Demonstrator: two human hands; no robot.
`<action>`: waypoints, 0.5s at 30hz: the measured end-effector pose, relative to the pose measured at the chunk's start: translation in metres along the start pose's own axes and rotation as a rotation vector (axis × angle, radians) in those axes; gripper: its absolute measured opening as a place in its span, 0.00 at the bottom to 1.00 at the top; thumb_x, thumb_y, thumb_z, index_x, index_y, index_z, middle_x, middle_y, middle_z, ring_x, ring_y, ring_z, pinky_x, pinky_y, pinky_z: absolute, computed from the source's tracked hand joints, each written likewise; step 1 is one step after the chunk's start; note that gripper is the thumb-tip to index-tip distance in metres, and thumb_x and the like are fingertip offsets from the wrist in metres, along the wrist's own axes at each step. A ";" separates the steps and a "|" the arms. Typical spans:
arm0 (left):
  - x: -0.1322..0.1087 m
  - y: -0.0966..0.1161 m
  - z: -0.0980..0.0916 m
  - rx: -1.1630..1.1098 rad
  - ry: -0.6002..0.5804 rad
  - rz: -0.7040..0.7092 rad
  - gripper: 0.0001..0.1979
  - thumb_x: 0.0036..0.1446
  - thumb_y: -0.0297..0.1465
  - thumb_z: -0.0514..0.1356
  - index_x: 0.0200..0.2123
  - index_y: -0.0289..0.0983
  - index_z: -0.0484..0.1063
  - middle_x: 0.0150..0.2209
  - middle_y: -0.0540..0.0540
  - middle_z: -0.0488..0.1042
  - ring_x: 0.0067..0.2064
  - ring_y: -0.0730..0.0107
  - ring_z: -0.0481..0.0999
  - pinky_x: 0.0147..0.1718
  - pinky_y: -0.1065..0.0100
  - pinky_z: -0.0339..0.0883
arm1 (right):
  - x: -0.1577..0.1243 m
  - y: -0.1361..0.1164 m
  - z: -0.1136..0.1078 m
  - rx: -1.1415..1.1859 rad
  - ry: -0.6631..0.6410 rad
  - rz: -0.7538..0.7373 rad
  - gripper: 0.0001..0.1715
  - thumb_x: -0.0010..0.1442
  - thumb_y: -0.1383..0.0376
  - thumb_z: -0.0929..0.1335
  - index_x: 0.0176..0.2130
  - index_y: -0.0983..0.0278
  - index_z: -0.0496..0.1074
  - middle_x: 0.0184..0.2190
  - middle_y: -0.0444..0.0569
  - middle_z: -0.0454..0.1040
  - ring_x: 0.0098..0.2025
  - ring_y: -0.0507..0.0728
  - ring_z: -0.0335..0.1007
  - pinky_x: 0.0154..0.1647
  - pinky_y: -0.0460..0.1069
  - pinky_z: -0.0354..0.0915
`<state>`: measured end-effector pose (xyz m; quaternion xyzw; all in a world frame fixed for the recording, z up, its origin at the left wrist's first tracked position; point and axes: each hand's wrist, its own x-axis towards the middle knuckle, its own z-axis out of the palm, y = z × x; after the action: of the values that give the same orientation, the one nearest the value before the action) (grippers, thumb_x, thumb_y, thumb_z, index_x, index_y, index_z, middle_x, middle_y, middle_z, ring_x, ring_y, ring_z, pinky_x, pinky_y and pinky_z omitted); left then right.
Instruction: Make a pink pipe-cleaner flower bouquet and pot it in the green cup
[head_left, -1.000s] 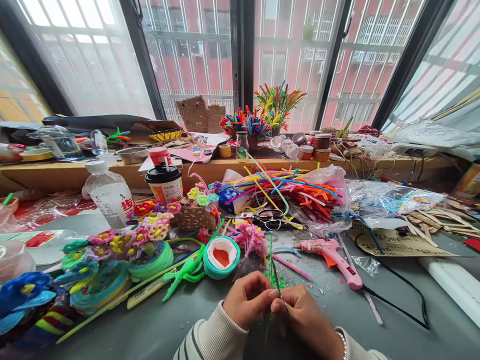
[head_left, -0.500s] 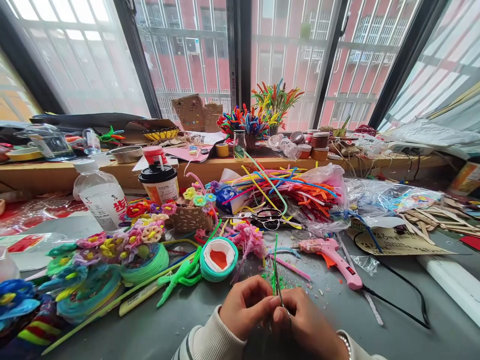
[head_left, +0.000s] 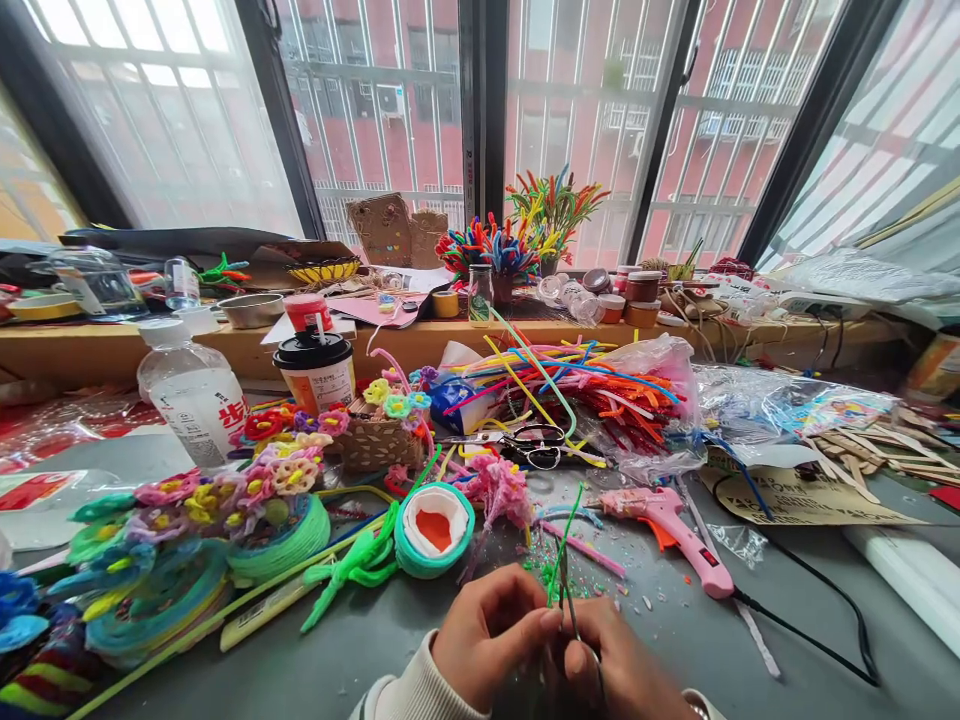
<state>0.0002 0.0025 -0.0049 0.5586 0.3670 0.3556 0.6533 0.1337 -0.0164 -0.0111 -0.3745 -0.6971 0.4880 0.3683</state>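
L hand (head_left: pixel 491 630) & R hand (head_left: pixel 615 665): both grips pinched on green pipe cleaner (head_left: pixel 564 535), 6 o'clock, low over tabletop (head_left: pixel 360 640). It looks barely shaped. Finished flowers (head_left: pixel 225 490) at 9 o'clock; loose pile (head_left: pixel 592 385) at 12 untouched.

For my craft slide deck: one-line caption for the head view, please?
Left hand and right hand pinch a green pipe cleaner over a grey table, pink glue gun nearby.

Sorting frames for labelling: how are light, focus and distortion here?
Head view: daylight washes out the windows; the wide lens bows their frames at the edges; the left hand and right hand, pinching the green pipe cleaner, are cropped at the bottom.
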 end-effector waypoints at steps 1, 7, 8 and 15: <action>0.000 0.000 0.000 0.004 0.000 0.002 0.17 0.39 0.40 0.60 0.19 0.32 0.60 0.16 0.54 0.60 0.18 0.82 0.58 0.17 0.77 0.51 | 0.000 -0.001 0.000 -0.006 -0.004 -0.002 0.35 0.45 0.38 0.52 0.15 0.66 0.57 0.16 0.41 0.53 0.20 0.48 0.48 0.19 0.43 0.49; 0.000 0.001 0.000 -0.020 0.005 -0.007 0.17 0.39 0.41 0.60 0.20 0.32 0.60 0.16 0.53 0.61 0.18 0.81 0.59 0.17 0.76 0.52 | -0.001 -0.001 -0.001 -0.043 0.005 -0.007 0.35 0.46 0.39 0.52 0.18 0.67 0.60 0.17 0.43 0.58 0.22 0.49 0.52 0.22 0.43 0.51; 0.000 0.001 0.000 -0.023 0.003 -0.009 0.17 0.39 0.41 0.59 0.21 0.32 0.60 0.16 0.53 0.61 0.17 0.81 0.59 0.16 0.76 0.52 | -0.001 0.000 -0.001 -0.048 0.007 -0.011 0.35 0.46 0.39 0.52 0.19 0.67 0.62 0.18 0.43 0.59 0.22 0.49 0.53 0.22 0.43 0.51; 0.001 0.000 0.000 -0.016 0.016 0.002 0.17 0.39 0.41 0.60 0.20 0.32 0.60 0.16 0.54 0.59 0.17 0.83 0.57 0.16 0.77 0.51 | 0.003 0.010 -0.001 -0.105 0.063 0.004 0.37 0.46 0.40 0.55 0.16 0.67 0.69 0.14 0.45 0.64 0.20 0.50 0.60 0.22 0.43 0.54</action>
<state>0.0003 0.0031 -0.0049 0.5508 0.3690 0.3637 0.6543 0.1348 -0.0106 -0.0195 -0.4101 -0.7089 0.4395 0.3689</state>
